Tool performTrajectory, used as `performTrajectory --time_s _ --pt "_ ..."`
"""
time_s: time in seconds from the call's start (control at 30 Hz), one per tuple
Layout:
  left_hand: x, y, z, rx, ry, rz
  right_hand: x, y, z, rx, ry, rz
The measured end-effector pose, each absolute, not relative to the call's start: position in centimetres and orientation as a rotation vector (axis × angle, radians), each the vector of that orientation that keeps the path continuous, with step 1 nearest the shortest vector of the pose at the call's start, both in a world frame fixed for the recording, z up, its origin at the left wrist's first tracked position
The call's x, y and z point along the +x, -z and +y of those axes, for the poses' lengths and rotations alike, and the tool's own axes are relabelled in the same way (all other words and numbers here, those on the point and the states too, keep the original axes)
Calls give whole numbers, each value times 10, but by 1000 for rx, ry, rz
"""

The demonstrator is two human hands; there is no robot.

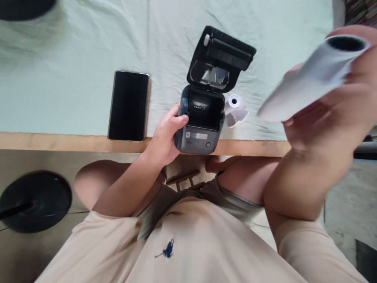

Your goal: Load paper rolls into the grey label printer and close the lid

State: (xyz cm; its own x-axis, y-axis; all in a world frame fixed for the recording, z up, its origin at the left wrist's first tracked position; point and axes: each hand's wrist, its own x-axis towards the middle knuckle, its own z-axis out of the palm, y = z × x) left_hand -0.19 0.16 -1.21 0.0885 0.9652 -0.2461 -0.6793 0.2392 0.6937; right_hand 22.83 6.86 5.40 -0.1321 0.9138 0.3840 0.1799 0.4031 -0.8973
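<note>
Paper roll — right grip closed

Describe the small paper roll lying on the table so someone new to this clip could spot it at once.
Start at the table with the pale cloth and find the dark printer, lid open, steadied by the left hand. The small paper roll lies against its right side. Unlike the larger blurred roll raised in the right hand, it rests on the cloth.
</note>
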Motion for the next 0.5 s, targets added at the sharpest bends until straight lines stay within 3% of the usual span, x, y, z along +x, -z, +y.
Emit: performTrajectory --time_s 0.07,0.3,0.5 --pt "-2 11 3 444 -1300 754 244 -36 86 -1029 -941 -1566" --pt "0 8 6 445 -1302 722 277 27 117 -1197 -538 -1786" --pt "0 8 5 454 -1295 734 288 40 118 -1275 -319 -1910"
